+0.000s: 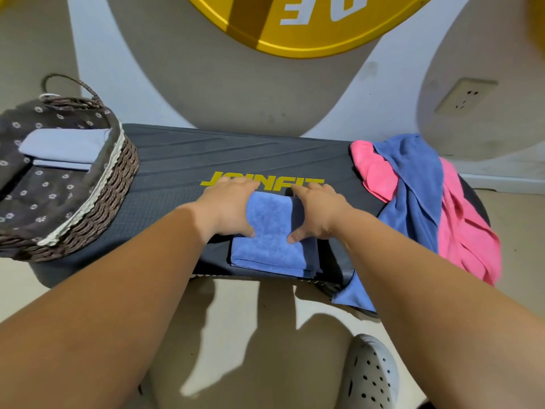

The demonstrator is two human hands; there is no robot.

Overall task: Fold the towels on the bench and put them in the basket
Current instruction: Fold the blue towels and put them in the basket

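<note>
Pressing folded blue towel (274, 246) on bench (177, 160), L hand (227, 208) & R hand (317, 214) fingers flat, thumbs atop; prob. soft, floppy, so grip both side edges.

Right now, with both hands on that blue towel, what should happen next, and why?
Probably grip the blue towel and carry it to the basket on the left: it looks fully folded, flat under the left hand and right hand.

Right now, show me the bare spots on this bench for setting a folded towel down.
Widest bare patch: bench between the basket and the left hand. A narrower strip runs behind the yellow logo. Crowded: the middle, folded blue towel under left and right hand, and the right end under the towel heap.
</note>
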